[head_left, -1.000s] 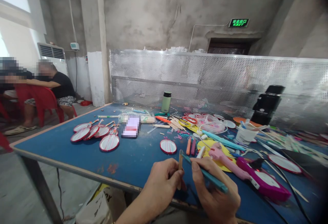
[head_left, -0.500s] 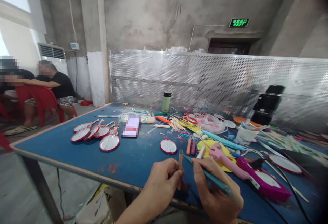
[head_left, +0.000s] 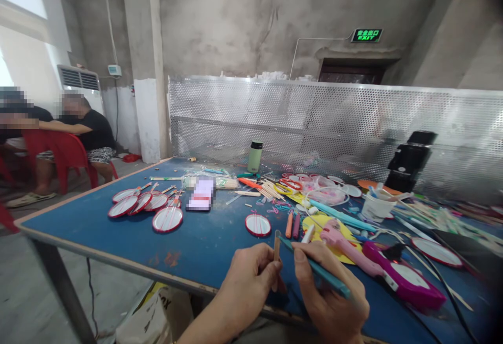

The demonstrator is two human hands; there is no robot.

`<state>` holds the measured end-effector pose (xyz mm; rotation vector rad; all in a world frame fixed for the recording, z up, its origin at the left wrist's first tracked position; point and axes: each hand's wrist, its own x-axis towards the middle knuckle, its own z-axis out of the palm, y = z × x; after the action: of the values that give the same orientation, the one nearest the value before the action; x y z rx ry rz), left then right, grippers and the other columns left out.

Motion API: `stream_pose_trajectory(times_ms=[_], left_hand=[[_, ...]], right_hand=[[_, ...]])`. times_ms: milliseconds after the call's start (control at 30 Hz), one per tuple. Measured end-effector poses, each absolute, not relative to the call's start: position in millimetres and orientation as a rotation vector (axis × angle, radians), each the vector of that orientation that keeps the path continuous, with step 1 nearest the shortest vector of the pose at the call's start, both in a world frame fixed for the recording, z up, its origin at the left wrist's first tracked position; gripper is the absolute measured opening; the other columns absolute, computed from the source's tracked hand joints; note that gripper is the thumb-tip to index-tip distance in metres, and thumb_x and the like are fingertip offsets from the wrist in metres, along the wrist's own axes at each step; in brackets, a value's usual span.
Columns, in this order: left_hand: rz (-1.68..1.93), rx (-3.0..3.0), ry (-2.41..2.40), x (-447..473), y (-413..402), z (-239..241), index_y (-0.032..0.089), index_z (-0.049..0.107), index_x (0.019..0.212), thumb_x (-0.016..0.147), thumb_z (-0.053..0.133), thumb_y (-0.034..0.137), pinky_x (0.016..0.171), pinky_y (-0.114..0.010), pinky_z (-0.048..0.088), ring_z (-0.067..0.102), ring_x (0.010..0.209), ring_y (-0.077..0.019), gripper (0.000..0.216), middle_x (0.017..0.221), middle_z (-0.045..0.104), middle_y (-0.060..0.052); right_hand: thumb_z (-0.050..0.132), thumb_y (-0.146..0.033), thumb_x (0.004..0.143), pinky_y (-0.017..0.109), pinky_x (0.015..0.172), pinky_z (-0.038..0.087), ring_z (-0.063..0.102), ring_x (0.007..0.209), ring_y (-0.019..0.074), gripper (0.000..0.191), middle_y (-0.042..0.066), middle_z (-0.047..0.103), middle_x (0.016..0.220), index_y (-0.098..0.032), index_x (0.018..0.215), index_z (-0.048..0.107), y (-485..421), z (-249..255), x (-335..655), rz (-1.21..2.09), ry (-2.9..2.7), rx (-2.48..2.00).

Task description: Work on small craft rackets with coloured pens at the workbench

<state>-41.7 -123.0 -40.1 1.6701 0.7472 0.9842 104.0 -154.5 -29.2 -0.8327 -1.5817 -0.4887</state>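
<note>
Near the table's front edge, my left hand (head_left: pixel 255 273) is closed around a short, flat wooden craft stick (head_left: pixel 277 247) held upright, its rounded top showing above the fingers. Its lower part is hidden by the hand. A slim teal pen (head_left: pixel 326 273) lies in my right hand (head_left: pixel 334 297), pinched between thumb and fingers, with the tip close to the stick's upper end; whether it touches I cannot tell. Just beyond the hands is a round white disc with a red rim and strings (head_left: pixel 258 225). Orange and maroon markers (head_left: pixel 293 225) lie beside it.
Several red-rimmed discs with wooden necks (head_left: pixel 167 219) sit at left near a phone (head_left: pixel 201 194). A pink glue gun (head_left: pixel 349 247) and a magenta device (head_left: pixel 406 278) with cables lie at right. Behind stand a green bottle (head_left: pixel 255 157) and a white cup (head_left: pixel 377 206).
My right hand has shifted very slightly left, the pen with it, its tip still beside the stick. The left hand and the stick look nearly unmoved.
</note>
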Motion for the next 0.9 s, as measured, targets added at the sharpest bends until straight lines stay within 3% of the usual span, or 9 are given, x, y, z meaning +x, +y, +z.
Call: stream_pose_trajectory(times_ms=[900], left_hand=[[0.968,1.696,0.768,-42.0,-123.0,-41.9,0.016,0.062,0.078,0.09,0.053,0.039,0.058,-0.023,0.039,0.057,0.059,-0.014,0.027,0.066,0.067,-0.003]], right_hand=[[0.062,-0.007,0.085,0.022,0.062,0.054,0.065,0.06,0.012,0.014,-0.001,0.068,0.072,-0.021,0.088,0.066,-155.0,-30.4,103.9,-0.498,-1.522,-0.848]])
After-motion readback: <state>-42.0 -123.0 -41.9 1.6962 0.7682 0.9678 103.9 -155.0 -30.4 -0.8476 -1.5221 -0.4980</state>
